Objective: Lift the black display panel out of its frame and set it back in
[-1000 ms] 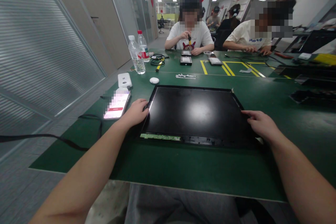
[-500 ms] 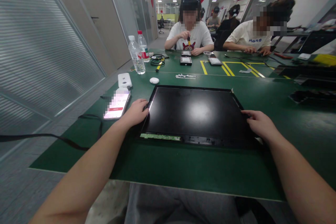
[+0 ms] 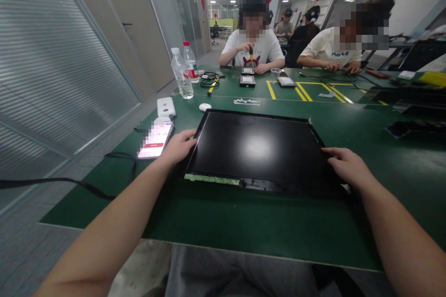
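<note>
Head view: beneath everything spreads the green table [image 3: 261,227], and on my side of it is the black screen panel [image 3: 258,148], squarely in front of me. Over the last half second the panel's left side has come up slightly; its far left corner now cuts across the view of the white case [image 3: 203,107] just beyond, while the right side has barely moved. To me that means the panel is being tipped, not simply steadied. At the panel's left edge, my left hand [image 3: 181,144] pinches the rim, some fingertips hidden. At its right edge, my right hand [image 3: 348,164] pinches too, index finger stretched over the rim, the rest curled beneath. Left of the panel, beyond my left hand, lies the lit phone [image 3: 156,139]. Along the panel's near edge, toward the left, runs the green circuit strip [image 3: 212,179].
</note>
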Demonstrator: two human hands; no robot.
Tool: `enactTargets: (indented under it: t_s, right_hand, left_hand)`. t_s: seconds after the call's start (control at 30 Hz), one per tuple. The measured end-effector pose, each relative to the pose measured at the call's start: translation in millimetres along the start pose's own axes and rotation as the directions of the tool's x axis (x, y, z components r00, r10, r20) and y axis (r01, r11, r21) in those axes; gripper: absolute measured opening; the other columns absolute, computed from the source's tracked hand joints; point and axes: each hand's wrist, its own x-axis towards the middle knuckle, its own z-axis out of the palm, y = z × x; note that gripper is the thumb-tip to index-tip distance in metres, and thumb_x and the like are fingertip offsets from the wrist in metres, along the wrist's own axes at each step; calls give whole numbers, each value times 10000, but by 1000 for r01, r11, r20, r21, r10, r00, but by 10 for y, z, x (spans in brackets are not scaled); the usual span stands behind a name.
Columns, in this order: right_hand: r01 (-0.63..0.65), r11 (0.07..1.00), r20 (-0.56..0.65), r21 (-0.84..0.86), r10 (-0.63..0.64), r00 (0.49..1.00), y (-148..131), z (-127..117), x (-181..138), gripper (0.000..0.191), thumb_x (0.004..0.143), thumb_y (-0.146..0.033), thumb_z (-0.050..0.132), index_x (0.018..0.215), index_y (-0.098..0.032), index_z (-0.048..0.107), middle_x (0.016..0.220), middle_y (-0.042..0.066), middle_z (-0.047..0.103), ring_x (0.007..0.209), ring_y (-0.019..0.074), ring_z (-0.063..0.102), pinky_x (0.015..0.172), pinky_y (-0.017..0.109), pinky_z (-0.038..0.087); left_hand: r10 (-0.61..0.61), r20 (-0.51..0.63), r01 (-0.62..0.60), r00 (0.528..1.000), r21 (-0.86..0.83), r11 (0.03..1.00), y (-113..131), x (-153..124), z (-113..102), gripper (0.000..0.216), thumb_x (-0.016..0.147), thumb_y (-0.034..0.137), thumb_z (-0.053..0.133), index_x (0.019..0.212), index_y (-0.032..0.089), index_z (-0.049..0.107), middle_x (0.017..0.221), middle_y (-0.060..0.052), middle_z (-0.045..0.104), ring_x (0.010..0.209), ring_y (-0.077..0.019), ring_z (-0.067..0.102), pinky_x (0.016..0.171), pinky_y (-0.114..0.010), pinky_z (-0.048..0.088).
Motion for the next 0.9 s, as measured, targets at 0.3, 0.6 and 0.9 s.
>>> enactTargets:
  t_s: [0.3,0.6,0.9]
  right_hand:
    - [4,997,-30,-79,-6,1000,-43,-7,-48,513,895,-182,549,1354,-128,771,975,107,751,818,212,656,754,308,463]
    - [16,999,-12,-52,-16,1000,25,24,1,518,883,-168,546,1350,-142,770,941,88,771,802,215,675,713,303,454]
    - [48,998,-30,-49,-49,998,65,40,14,515,870,-180,552,1332,-142,777,1081,122,776,864,226,685,742,311,472]
  left_hand:
    - [-421,9,371,907,-488,790,291,-117,89,448,796,109,656,1204,178,828,668,-19,764,518,-186,689,474,-241,540]
    - [-403,216,429,889,-701,570,315,-71,135,550,770,4,610,1295,103,738,698,-29,764,478,-173,691,442,-230,552]
    - [-433,189,441,881,-658,610,303,-108,110,944,752,-10,726,1628,243,482,635,44,719,417,-159,639,440,-234,541]
